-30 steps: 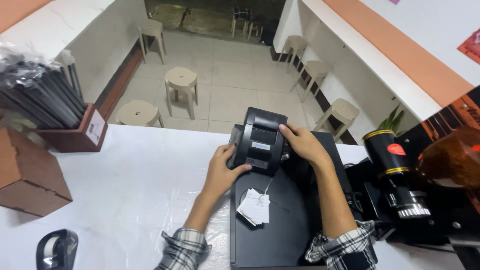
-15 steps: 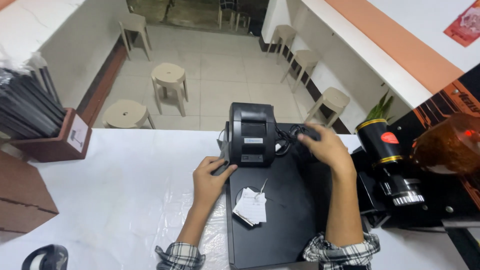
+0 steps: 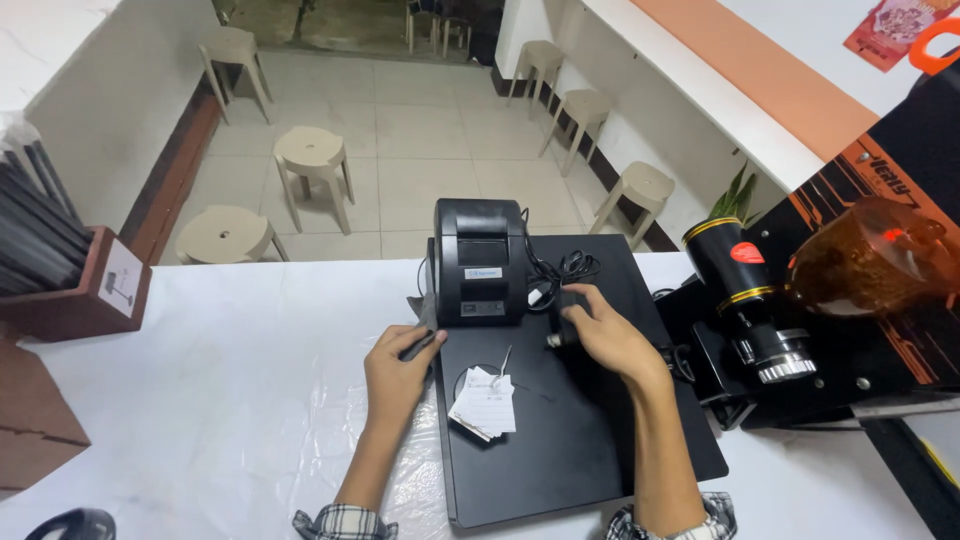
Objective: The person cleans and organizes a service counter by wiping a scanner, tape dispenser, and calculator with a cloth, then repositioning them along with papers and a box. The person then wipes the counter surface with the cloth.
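Small black receipt printer (image 3: 480, 262) sits at the far-left corner of a flat black box (image 3: 580, 420), which lies on the white, plastic-covered tabletop (image 3: 220, 400). Printer is boxy w/ rounded top lid, glossy dark panel, pale label strip across the front & a row of small buttons below it. A tangle of black cable (image 3: 560, 270) lies just beside its right side.

My left hand (image 3: 400, 372) is at the box's left edge, just below the printer's front-left corner; fingers curled around a thin dark piece there, can't tell exactly what it is. My right hand (image 3: 605, 335) rests on the box, right of the printer, fingers pinching a small black plug (image 3: 562, 318) at the cable's end.

Stack of white paper tags (image 3: 487, 403) w/ string lies on the box between my hands.
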